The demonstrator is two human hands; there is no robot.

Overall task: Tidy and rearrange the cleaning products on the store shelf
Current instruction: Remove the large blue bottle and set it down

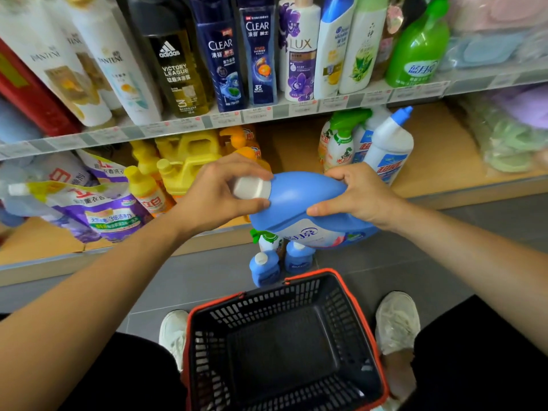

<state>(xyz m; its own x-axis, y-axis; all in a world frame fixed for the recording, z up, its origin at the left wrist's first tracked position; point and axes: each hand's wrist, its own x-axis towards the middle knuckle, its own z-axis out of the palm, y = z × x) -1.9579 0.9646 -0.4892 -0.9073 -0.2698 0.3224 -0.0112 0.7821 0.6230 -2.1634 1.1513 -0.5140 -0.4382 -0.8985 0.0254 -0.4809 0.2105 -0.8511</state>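
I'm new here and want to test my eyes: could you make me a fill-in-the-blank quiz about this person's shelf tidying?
1. The cap that the left hand grips is coloured ____.
2. The right hand holds the large bottle, whose body is coloured ____.
3. The basket stands on the ____, between the shoes.
Missing words: white; blue; floor.

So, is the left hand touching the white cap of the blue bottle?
Touching. The head view shows the left hand pinching the white cap of the blue bottle between fingers and thumb.
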